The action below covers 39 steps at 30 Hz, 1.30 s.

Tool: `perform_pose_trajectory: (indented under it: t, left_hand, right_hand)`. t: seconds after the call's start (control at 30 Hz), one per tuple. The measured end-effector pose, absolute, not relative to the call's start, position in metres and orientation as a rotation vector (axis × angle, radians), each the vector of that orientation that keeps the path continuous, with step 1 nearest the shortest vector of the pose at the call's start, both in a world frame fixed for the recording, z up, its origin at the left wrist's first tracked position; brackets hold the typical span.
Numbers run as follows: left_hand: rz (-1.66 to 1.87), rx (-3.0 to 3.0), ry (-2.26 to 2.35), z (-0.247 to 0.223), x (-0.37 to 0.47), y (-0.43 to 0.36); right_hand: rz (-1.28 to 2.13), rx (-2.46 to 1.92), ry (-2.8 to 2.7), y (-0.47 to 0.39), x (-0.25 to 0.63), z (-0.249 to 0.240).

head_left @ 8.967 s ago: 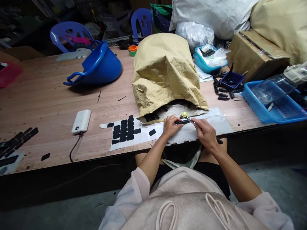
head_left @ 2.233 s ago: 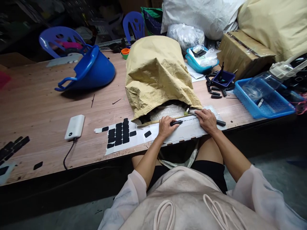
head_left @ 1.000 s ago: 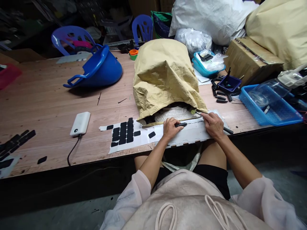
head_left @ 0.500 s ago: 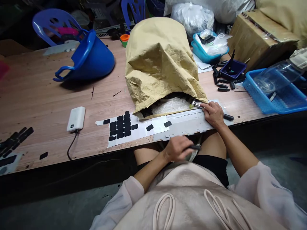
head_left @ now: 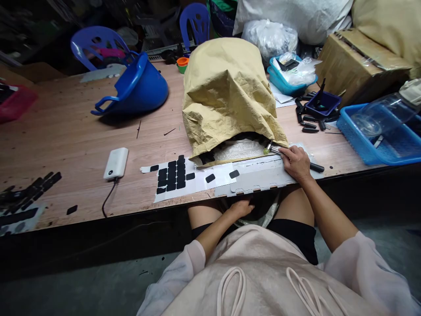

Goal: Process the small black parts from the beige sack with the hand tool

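The left hand [head_left: 241, 208] has dropped below the desk [head_left: 66, 145] edge (grip hidden, so its state cannot be told). The right hand [head_left: 297, 163] holds the tool [head_left: 286, 153] by the sack [head_left: 226, 92].

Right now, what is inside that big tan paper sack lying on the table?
At the mouth of the tan sack a crinkled clear plastic liner and a few black pieces show. The paper covers everything deeper in. The right hand rests a metal tool at the opening.
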<state>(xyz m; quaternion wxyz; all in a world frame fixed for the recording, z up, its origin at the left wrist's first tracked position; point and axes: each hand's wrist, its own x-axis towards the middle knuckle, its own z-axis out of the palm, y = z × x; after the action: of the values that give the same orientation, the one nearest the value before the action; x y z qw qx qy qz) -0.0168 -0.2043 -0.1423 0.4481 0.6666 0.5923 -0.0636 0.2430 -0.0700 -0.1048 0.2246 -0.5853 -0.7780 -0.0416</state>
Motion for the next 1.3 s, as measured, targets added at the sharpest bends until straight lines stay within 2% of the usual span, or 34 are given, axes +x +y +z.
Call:
perform_pose_trajectory:
  t: [0.13,0.2,0.3,0.43,0.63,0.8,0.93,1.07,1.3]
  left_hand:
    - [-0.053,1.744,1.045,-0.094,-0.036,-0.195]
    - [0.143,1.738,1.074,-0.068,-0.053,-0.177]
    - [0.418,1.793,1.687,-0.038,-0.080,-0.140]
    - [0.357,1.583,2.476,-0.027,-0.104,-0.100]
    - [0.293,1.342,2.696,-0.037,-0.109,-0.070]
    - [0.453,1.349,2.604,-0.039,-0.101,-0.088]
    - [0.722,1.760,2.149,-0.054,-0.074,-0.113]
    - [0.795,2.052,1.723,-0.078,-0.054,-0.115]
    - [0.822,2.056,1.795,-0.094,-0.067,-0.115]
  right_hand:
    - [-0.132,-1.617,-2.150,-0.069,0.244,-0.108]
    - [-0.137,-1.621,-2.153,-0.069,0.244,-0.109]
    - [-0.144,-1.625,-2.150,-0.069,0.244,-0.109]
    - [-0.147,-1.610,-2.146,-0.069,0.243,-0.108]
    - [-0.116,-1.621,-2.134,-0.070,0.241,-0.107]
    - [-0.097,-1.640,-2.135,-0.071,0.239,-0.104]
    - [-0.089,-1.653,-2.135,-0.072,0.238,-0.103]
    - [-0.089,-1.646,-2.128,-0.072,0.238,-0.103]
    - [-0.090,-1.642,-2.128,-0.072,0.238,-0.104]
